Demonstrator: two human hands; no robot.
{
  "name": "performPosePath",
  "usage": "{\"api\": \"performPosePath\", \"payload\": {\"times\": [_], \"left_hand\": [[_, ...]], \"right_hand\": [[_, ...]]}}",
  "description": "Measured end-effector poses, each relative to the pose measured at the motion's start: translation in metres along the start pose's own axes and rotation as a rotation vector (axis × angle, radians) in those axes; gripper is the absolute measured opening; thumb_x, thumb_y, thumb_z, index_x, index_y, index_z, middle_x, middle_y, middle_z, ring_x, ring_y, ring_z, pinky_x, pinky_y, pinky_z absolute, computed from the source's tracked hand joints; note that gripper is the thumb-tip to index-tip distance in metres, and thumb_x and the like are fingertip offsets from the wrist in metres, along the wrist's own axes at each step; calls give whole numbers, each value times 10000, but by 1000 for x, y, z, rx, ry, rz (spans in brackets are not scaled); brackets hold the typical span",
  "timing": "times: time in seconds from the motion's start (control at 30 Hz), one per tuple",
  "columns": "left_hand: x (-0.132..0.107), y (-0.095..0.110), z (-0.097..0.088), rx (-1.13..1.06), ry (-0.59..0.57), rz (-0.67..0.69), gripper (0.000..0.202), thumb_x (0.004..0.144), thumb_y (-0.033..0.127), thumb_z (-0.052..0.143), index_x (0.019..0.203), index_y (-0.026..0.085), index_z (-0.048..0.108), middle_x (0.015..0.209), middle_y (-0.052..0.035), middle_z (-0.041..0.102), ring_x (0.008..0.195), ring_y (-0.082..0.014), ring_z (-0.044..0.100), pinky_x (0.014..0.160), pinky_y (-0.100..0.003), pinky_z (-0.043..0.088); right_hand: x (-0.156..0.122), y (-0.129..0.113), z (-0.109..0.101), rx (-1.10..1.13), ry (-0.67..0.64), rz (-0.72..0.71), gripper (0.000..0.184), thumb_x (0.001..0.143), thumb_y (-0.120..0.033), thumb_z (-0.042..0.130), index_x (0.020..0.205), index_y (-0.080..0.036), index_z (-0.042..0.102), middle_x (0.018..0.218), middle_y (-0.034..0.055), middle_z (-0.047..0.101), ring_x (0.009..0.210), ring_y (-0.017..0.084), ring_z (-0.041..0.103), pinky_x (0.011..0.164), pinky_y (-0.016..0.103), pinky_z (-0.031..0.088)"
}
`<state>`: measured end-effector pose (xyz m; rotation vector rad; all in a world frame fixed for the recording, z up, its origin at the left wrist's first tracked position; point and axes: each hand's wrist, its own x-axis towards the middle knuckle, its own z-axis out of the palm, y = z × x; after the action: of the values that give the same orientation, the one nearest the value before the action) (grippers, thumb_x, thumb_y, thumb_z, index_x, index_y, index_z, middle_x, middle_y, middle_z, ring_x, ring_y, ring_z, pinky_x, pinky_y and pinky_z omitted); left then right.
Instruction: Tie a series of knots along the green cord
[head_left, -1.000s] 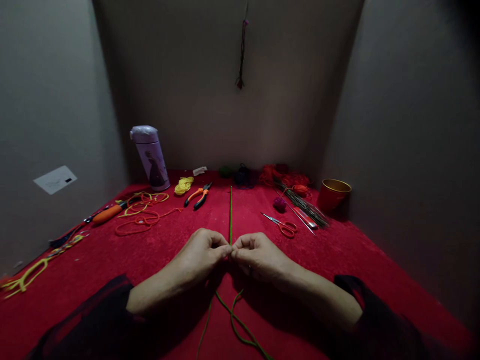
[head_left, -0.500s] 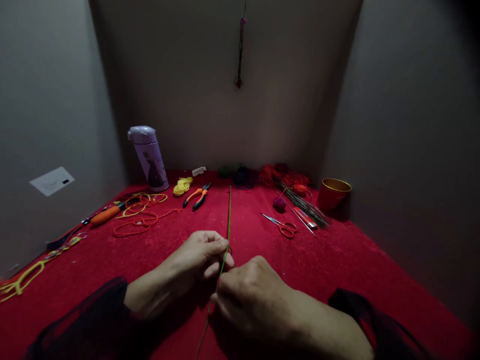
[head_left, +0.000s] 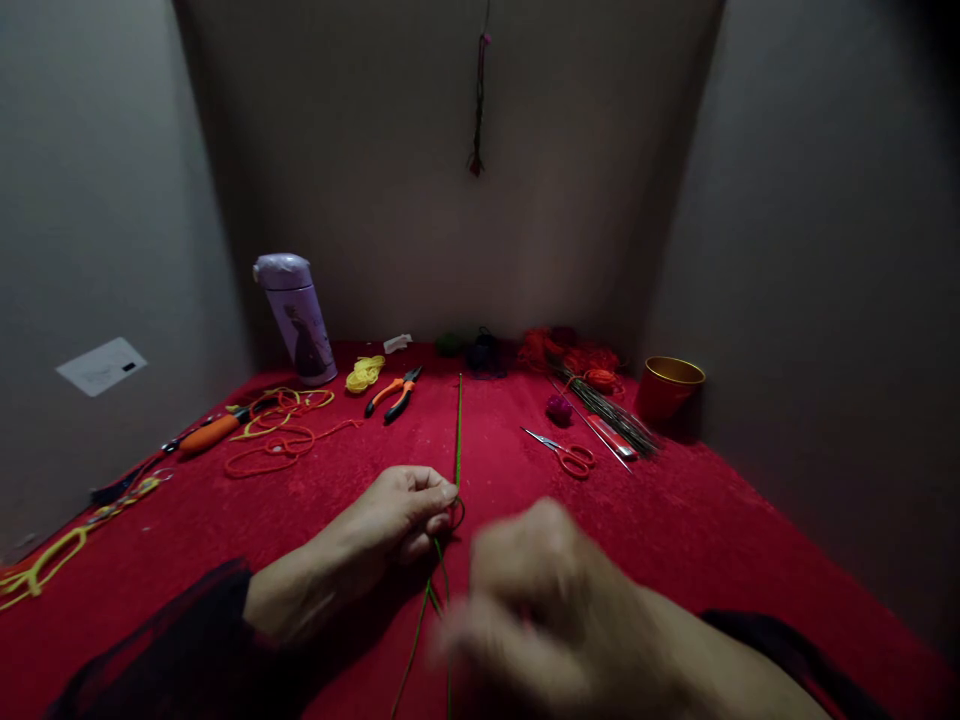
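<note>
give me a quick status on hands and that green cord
Left hand pinching green cord at a small loop. Right hand blurred, grip unclear. Cord runs straight up the red table; scissors lie apart.

Small handicraft corner, hobby workspace. Worktop (head_left: pixel 712 520) covered in red cloth, boxed in by plain grey walls. Craft gear spread across far side: orange-handled pliers (head_left: pixel 393 392), scissors (head_left: pixel 564 452), coils of orange cord (head_left: pixel 277 435), yellow cord bundle (head_left: pixel 366 372), wire bundle (head_left: pixel 611 412), red cup (head_left: pixel 666 390). Lilac flask (head_left: pixel 296 318) far left.

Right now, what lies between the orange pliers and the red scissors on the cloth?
Head view: only the green stem, running lengthwise between the orange pliers and red scissors. The rest is bare red cloth.
</note>
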<state>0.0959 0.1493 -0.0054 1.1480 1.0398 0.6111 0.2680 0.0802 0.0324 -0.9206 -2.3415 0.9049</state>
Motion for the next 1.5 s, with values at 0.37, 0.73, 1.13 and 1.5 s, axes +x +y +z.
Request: {"api": "performPosePath", "payload": {"times": [0.37, 0.73, 1.13, 1.5], "left_hand": [[-1, 2, 3, 126, 57, 67, 299, 673, 409, 615, 622, 153, 468, 459, 64, 447, 333, -18, 276, 351, -176, 144], [-2, -2, 2, 512, 145, 237, 149, 729, 279, 511, 690, 141, 551, 554, 21, 533, 489, -95, 454, 472, -210, 323], [-22, 0, 8, 1007, 39, 367, 314, 823, 252, 425, 579, 140, 589, 495, 40, 433, 474, -71, 334, 465, -206, 228], [-20, 9, 8, 648, 303, 436, 192, 806, 318, 501, 803, 159, 607, 701, -14, 589, 587, -114, 498, 542, -221, 354]], "right_hand": [[43, 60, 31, 752, 98, 382, 334, 870, -480, 420, 796, -160, 486, 512, -53, 475, 319, 46, 358, 332, 160, 257], [40, 69, 27, 172, 365, 407, 245, 796, -248, 526, 572, -150, 506, 558, -18, 476, 540, 89, 399, 484, 210, 253], [40, 66, 23, 639, 284, 481, 167, 720, -227, 540, 579, -151, 493, 470, -62, 401, 415, 48, 296, 416, 191, 202], [38, 67, 24, 664, 290, 469, 93, 681, -193, 569, 624, -147, 512, 517, -45, 453, 460, 59, 361, 437, 183, 236]]}}
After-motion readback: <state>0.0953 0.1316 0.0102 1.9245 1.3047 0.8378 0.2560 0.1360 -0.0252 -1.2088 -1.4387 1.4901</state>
